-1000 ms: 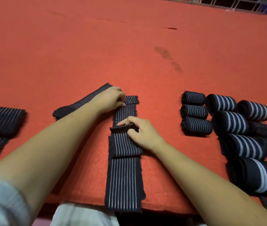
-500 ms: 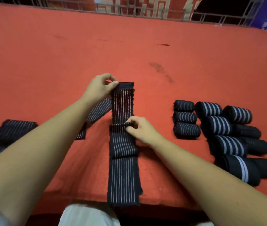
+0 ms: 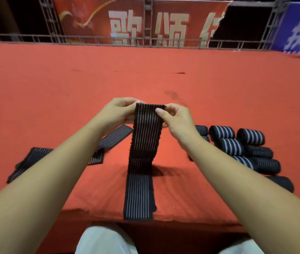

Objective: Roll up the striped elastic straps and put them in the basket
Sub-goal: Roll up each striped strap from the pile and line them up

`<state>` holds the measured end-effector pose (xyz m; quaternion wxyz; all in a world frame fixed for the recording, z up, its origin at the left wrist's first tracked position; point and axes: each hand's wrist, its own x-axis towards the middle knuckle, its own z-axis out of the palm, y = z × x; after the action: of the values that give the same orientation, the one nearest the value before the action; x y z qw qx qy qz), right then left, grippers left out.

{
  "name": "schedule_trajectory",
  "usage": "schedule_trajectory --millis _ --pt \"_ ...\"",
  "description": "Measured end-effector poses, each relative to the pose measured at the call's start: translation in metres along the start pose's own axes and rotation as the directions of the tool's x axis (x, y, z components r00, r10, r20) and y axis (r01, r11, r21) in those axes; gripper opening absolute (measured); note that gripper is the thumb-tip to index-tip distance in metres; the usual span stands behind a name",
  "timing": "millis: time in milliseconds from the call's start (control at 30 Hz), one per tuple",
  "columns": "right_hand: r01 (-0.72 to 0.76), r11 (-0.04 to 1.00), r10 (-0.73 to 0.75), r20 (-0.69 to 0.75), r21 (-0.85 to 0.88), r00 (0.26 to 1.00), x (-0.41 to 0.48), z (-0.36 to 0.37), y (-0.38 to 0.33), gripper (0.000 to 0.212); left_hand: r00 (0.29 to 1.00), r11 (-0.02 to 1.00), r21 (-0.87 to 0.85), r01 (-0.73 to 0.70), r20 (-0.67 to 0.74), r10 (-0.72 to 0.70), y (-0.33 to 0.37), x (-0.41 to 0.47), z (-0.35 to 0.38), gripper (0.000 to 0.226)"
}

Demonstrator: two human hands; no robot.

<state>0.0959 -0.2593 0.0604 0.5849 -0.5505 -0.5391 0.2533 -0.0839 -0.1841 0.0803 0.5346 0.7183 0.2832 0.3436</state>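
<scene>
Head view: left hand (image 3: 117,111) and right hand (image 3: 175,118) pinch the striped elastic strap (image 3: 145,136) top edge. Strap hangs below the fingers onto the red cloth (image 3: 54,88).

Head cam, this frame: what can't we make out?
- basket: nowhere in the head view.
- strap, top edge: the grip of the left hand and right hand covers it; can't tell if rolling has begun.
- rolls: the right forearm hides the nearer ones, so no count.
- flat straps: the left forearm crosses them; number unclear.
</scene>
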Motion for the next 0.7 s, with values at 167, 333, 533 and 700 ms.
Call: schedule_trajectory --millis 167,333,533,700 --pt "0.005 0.994 -0.003 0.016 -0.108 1.0 -0.006 -0.007 -0.014 0.018 1.0 1.0 0.007 -0.003 0.025 0.003 0.018 -0.011 -0.004 0.026" --pt "-0.006 0.994 0.008 0.017 -0.105 1.0 -0.014 -0.011 -0.028 0.021 0.997 0.989 0.127 -0.077 0.013 0.076 0.032 -0.02 0.002 0.028" --pt "0.083 0.996 -0.084 0.126 0.011 0.988 -0.025 -0.021 -0.045 0.015 0.975 0.959 0.19 -0.212 -0.028 0.221 0.045 -0.032 0.012 0.015" --pt "0.205 0.978 -0.207 0.047 0.031 0.977 -0.025 -0.024 -0.05 0.007 0.962 0.932 0.278 -0.231 -0.079 0.262 0.046 -0.042 0.03 0.016"
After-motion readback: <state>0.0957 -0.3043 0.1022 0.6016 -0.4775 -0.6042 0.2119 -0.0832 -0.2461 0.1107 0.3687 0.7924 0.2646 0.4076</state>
